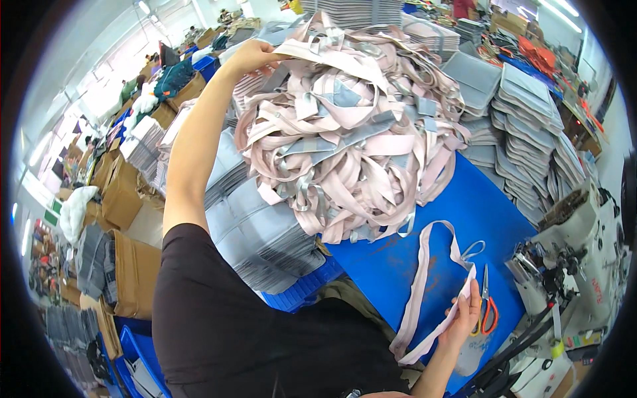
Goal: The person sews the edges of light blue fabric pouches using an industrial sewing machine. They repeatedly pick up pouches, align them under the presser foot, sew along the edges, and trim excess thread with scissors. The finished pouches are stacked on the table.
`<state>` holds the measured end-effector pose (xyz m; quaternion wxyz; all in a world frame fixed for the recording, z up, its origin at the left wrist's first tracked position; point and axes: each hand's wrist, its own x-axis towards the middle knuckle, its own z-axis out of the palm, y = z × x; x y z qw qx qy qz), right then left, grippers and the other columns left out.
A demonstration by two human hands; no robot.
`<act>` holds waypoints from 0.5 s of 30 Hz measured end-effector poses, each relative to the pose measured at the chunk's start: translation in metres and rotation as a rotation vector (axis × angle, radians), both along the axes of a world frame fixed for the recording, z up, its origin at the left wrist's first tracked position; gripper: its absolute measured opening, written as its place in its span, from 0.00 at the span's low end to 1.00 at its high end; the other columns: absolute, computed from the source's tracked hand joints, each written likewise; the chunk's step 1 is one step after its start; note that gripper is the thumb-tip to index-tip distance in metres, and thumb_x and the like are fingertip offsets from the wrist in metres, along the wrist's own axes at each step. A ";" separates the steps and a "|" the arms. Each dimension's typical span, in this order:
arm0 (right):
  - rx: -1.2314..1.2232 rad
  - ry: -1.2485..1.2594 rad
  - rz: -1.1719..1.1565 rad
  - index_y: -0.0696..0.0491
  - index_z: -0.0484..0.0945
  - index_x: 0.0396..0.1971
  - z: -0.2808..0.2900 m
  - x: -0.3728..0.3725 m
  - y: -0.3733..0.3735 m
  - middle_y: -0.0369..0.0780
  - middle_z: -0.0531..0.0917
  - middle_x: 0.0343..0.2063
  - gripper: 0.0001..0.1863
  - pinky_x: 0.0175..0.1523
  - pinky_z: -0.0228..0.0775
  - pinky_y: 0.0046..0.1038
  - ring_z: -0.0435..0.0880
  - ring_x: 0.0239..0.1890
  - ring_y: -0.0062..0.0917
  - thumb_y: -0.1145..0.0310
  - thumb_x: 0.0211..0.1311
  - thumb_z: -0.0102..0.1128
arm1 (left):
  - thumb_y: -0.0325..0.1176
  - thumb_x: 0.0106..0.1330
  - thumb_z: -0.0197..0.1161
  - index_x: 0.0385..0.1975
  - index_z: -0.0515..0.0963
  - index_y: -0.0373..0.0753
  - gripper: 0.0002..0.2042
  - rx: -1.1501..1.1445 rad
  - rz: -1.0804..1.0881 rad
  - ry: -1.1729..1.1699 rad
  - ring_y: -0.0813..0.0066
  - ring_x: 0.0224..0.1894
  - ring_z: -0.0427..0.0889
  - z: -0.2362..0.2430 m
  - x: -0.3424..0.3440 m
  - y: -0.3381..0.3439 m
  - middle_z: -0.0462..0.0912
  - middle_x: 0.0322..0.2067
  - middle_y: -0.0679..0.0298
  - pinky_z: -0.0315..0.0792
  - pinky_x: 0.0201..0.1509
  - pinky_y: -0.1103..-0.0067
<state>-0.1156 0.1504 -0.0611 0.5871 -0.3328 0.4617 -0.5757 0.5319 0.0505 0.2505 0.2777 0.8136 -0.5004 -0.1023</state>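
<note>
A large tangled heap of pale pink fabric straps (391,156) with grey-blue pieces lies on the blue tabletop. At the heap's far left edge, my left hand (255,57) is closed on a pale pink strap, its fingertips partly hidden. My right hand (462,314), near the front of the table, pinches one end of a single long strap (418,285). That strap loops away over the blue surface and back, with a thin grey loop (474,251) near its end. Orange-handled scissors (488,308) lie just right of my right hand, blades pointing away.
A sewing machine (574,242) stands at the table's right. Stacked grey padded panels rise at the back right (527,126) and left of the heap (255,222). Cardboard boxes (133,272) and a blue crate (139,358) sit to the left on the floor.
</note>
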 end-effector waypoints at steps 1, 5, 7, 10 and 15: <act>-0.004 0.001 0.003 0.53 0.71 0.70 -0.004 -0.002 -0.001 0.33 0.84 0.44 0.28 0.26 0.70 0.13 0.79 0.33 0.10 0.77 0.70 0.56 | 0.47 0.63 0.73 0.50 0.81 0.40 0.21 0.052 -0.014 -0.024 0.83 0.35 0.85 0.001 0.002 0.002 0.87 0.40 0.68 0.75 0.31 0.82; 0.006 0.026 -0.043 0.53 0.70 0.70 -0.007 -0.005 0.001 0.33 0.84 0.41 0.29 0.26 0.69 0.13 0.80 0.32 0.10 0.77 0.69 0.56 | 0.43 0.60 0.75 0.50 0.81 0.38 0.22 0.211 -0.427 -0.073 0.81 0.37 0.84 0.000 -0.021 0.011 0.87 0.42 0.65 0.77 0.34 0.80; 0.008 0.018 -0.028 0.53 0.70 0.70 -0.012 -0.005 0.000 0.33 0.84 0.41 0.29 0.26 0.70 0.13 0.80 0.32 0.10 0.78 0.69 0.55 | 0.43 0.60 0.75 0.54 0.80 0.38 0.25 -0.121 -0.281 -0.303 0.73 0.42 0.85 -0.002 0.043 0.005 0.87 0.45 0.62 0.79 0.42 0.76; 0.011 -0.003 -0.014 0.54 0.70 0.70 -0.016 -0.003 0.002 0.35 0.84 0.43 0.29 0.27 0.74 0.14 0.83 0.35 0.12 0.78 0.69 0.55 | 0.47 0.60 0.74 0.60 0.78 0.36 0.31 -0.370 0.057 -0.881 0.54 0.54 0.84 -0.008 0.089 -0.001 0.86 0.52 0.51 0.76 0.61 0.66; -0.040 -0.087 -0.012 0.58 0.67 0.71 0.001 0.005 0.003 0.39 0.84 0.51 0.30 0.29 0.80 0.16 0.87 0.42 0.17 0.81 0.67 0.55 | 0.47 0.59 0.72 0.57 0.83 0.44 0.26 -0.015 0.170 -0.826 0.53 0.55 0.84 -0.023 0.108 -0.013 0.86 0.53 0.53 0.76 0.61 0.63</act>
